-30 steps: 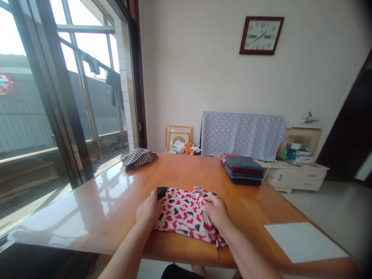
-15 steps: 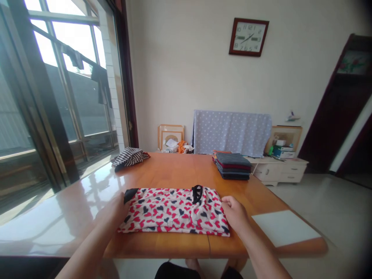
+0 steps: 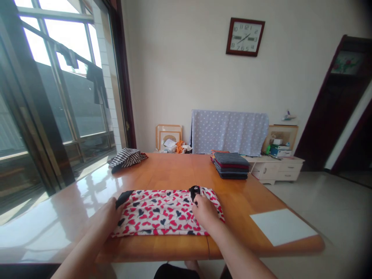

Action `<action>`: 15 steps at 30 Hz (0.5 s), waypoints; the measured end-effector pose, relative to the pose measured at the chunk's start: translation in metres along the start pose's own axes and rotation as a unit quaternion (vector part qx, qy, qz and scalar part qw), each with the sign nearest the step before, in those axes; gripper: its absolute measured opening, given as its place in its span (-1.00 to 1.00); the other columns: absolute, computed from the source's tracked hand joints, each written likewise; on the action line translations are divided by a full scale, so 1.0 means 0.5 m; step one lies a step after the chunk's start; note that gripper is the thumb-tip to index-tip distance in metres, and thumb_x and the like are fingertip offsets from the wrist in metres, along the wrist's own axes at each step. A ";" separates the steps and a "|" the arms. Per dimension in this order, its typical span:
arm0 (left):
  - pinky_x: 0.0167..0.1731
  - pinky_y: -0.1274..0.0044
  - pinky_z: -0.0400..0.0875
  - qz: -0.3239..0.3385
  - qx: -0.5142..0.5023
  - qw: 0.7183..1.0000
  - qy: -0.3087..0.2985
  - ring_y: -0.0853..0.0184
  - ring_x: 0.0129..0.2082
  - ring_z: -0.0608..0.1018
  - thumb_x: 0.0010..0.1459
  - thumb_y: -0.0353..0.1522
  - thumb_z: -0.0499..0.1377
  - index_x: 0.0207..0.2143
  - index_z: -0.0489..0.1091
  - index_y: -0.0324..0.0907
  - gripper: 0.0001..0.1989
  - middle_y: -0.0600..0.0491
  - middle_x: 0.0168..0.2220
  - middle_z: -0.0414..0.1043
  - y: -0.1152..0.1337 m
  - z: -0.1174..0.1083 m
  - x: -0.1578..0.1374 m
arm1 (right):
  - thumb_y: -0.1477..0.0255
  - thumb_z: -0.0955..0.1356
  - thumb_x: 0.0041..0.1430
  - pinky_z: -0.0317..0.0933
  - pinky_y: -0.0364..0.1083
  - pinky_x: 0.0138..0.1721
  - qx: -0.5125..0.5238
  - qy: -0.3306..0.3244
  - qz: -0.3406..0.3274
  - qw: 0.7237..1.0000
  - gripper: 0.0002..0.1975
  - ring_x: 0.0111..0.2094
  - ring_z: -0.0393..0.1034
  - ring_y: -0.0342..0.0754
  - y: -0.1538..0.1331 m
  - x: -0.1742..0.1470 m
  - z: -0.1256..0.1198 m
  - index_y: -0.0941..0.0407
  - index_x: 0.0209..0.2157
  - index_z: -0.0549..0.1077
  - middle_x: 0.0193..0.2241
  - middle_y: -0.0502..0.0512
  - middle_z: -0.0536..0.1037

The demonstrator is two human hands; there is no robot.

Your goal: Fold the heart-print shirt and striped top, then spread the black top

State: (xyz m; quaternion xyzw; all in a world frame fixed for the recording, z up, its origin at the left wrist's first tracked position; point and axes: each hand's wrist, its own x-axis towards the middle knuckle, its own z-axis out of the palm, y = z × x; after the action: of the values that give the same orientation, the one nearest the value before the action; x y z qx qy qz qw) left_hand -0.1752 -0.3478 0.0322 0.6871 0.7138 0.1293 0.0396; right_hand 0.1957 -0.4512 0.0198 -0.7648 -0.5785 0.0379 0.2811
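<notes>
A folded heart-print shirt (image 3: pixel 162 213), white with red and dark hearts, lies flat near the table's front edge. Its black collar (image 3: pixel 195 190) faces up toward the right end, and a black band shows at the upper left corner. My left hand (image 3: pixel 108 212) is closed on the left end of the shirt, its fingertips partly hidden. Over the right part, my right hand (image 3: pixel 205 211) has its fingers pinched together on the fabric at the collar.
A stack of folded clothes (image 3: pixel 231 166) sits at the table's back right. Crumpled striped clothing (image 3: pixel 128 158) lies at the back left. A white sheet (image 3: pixel 283 226) rests near the right edge of the wooden table (image 3: pixel 171 170). Glass windows stand on the left.
My right hand has moved left from the shirt's right edge onto the collar. My left hand and the shirt's left end have shifted slightly left. The view has turned a little.
</notes>
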 end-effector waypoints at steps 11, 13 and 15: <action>-0.38 0.40 0.34 -0.016 0.036 0.999 -0.009 0.05 -0.32 0.56 0.18 0.04 -0.01 -0.17 0.33 -0.12 -0.54 -0.12 -0.29 0.55 -0.053 -0.002 0.040 | 0.26 0.29 0.08 0.21 -0.12 -0.35 0.170 0.129 0.158 0.964 -0.79 -0.31 0.49 0.04 0.361 -0.029 -0.151 0.06 -0.38 0.50 -0.38 0.04 0.63; -0.37 0.39 0.34 -0.015 0.028 0.999 -0.011 0.04 -0.33 0.55 0.19 0.05 -0.03 -0.15 0.33 -0.14 -0.51 -0.13 -0.28 0.56 -0.054 0.000 0.048 | 0.26 0.28 0.10 0.21 -0.11 -0.37 0.138 0.106 0.188 0.967 -0.80 -0.33 0.49 0.03 0.405 -0.047 -0.158 0.05 -0.41 0.48 -0.41 0.04 0.62; -0.35 0.35 0.35 -0.020 0.022 0.999 -0.017 0.01 -0.31 0.55 0.19 0.07 -0.04 -0.14 0.33 -0.16 -0.48 -0.17 -0.28 0.55 -0.056 0.005 0.056 | 0.27 0.27 0.12 0.23 -0.11 -0.34 0.095 0.093 0.204 0.970 -0.79 -0.32 0.50 0.02 0.422 -0.059 -0.160 0.05 -0.39 0.49 -0.39 0.05 0.63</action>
State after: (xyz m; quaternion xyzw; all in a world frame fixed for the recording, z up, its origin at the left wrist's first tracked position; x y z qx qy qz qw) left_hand -0.2030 -0.3204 0.0266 0.6758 0.7291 0.1011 0.0397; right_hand 0.3991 -0.5453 -0.0208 -0.8365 -0.3756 0.0779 0.3912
